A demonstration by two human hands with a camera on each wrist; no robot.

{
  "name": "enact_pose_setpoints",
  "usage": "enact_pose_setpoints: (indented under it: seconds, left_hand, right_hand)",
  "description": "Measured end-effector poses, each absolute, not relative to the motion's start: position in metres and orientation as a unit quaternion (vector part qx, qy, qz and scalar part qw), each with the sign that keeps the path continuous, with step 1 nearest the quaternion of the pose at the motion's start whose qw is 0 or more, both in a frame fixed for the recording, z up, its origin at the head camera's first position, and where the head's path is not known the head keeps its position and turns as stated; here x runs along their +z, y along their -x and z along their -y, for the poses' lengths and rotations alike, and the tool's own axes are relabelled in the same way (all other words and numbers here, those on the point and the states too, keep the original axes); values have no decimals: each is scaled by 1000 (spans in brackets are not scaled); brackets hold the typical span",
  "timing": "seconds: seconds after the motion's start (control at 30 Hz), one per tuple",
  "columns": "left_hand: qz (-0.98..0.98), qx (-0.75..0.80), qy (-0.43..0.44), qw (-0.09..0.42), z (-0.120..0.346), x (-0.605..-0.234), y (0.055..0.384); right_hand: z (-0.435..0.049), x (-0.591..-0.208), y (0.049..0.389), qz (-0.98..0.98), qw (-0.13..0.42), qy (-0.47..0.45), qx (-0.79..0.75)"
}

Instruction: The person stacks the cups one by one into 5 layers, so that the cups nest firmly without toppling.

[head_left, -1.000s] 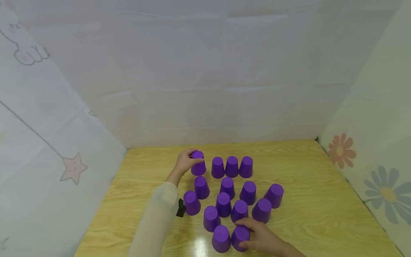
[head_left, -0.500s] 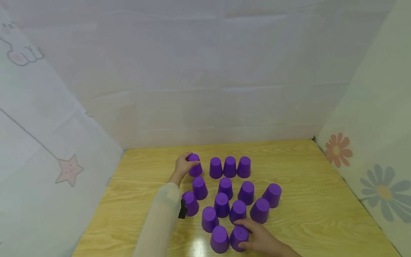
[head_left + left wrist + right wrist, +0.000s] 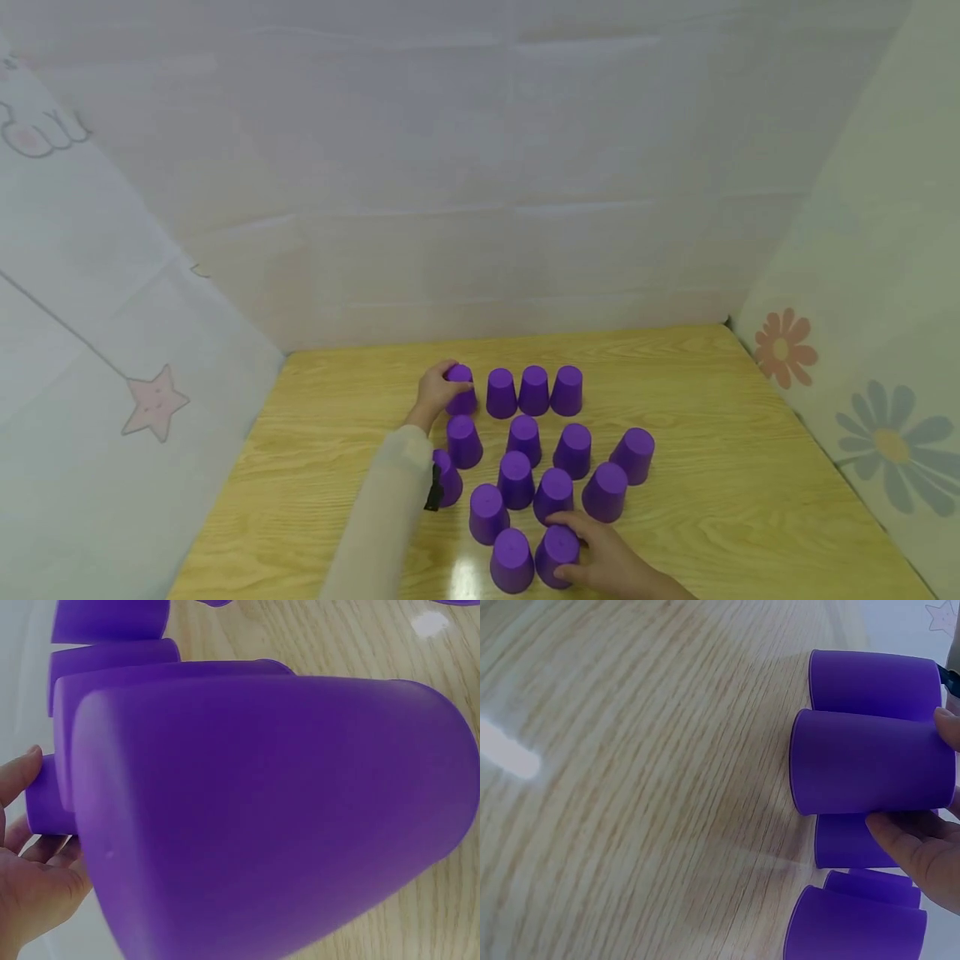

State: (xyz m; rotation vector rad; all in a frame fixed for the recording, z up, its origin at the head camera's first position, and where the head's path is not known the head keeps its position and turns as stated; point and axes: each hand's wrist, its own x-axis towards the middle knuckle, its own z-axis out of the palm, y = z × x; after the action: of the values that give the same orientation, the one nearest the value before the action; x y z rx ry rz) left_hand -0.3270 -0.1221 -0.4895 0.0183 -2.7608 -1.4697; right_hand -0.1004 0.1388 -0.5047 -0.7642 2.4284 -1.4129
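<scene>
Nearest: right hand (image 3: 607, 557) pinches near right cup (image 3: 553, 553) between thumb and fingers, same hold as a second ago; near left cup (image 3: 512, 562) stands just beside it, untouched. Behind, middle group of nine purple cups (image 3: 517, 481), mouth down on the wood table (image 3: 720, 408), uneven spacing; leftmost one partly covered by cream sleeve (image 3: 382, 508) and black clip (image 3: 433, 490). Far side: left hand (image 3: 434, 392) pinches far left cup (image 3: 463, 404), thumb on near side, at the left end of the three-cup row (image 3: 534, 392). Just changed: that cup has shifted nearer, now about level with the three, small gap left; by my read the far line now counts four. Left wrist view mostly blocked by a close cup (image 3: 285, 817), so can't tell whether its rim sits flat. Last, pale cloth backdrop (image 3: 480, 167)
</scene>
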Motion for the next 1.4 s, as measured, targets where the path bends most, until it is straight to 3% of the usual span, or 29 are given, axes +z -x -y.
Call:
enact_pose_setpoints:
  seconds: [0.77,1.1,1.4]
  left_hand:
    - [892,-450,-15,-27,114,-501,328]
    - [892,-451,-10,-29,113,-501,326]
    - [877,-479,6,-29,116,-501,325]
  right_hand:
    - [-141,-509,99,-834,115,246,-480]
    - [-140,-515,98,-834,88,260,-478]
    - [-141,-511,100,-825,114,251,-494]
